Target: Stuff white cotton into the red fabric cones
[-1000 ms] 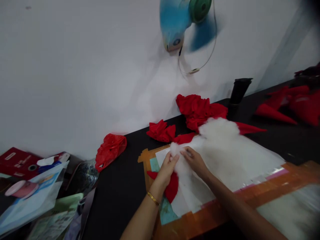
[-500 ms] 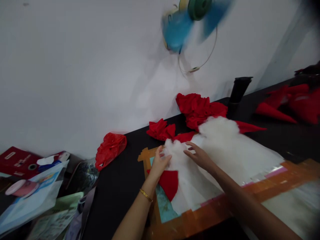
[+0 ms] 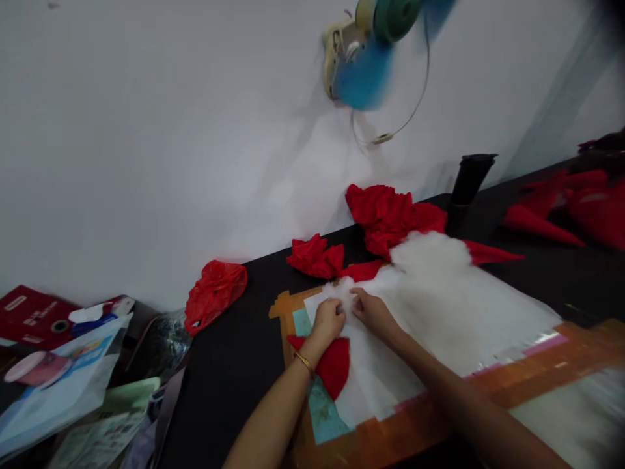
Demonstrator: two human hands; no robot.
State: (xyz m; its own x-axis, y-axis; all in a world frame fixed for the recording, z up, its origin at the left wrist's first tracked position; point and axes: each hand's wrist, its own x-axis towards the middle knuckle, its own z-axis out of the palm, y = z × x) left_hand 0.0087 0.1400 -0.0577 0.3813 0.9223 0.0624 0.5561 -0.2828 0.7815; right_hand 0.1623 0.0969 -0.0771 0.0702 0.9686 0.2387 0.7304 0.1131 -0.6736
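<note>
My left hand [image 3: 329,320] is closed at the left end of the white sheet [image 3: 375,371], its curled fingers against a small tuft of white fluffy stuffing [image 3: 344,286]. Close to it on the right, my right hand [image 3: 368,309] pinches at the same tuft with thumb and forefinger. A red cloth piece [image 3: 336,368] with a curved edge lies partly beneath my left wrist, which wears a gold bangle. Farther right, a larger clump of stuffing [image 3: 430,255] rests on the sheet's far side.
Brown tape [image 3: 415,426] edges the work surface on the black table [image 3: 219,391]. Crumpled red cloth [image 3: 385,215] and a black cup [image 3: 472,179] stand along the wall. A red plastic bag [image 3: 215,293] lies left. Overhead, a wall fan [image 3: 366,71] spins.
Both hands have closed on the small tuft, fingers curling from a looser, spread pose. My left hand has shifted right, and my right hand slightly left, so they sit closer together.
</note>
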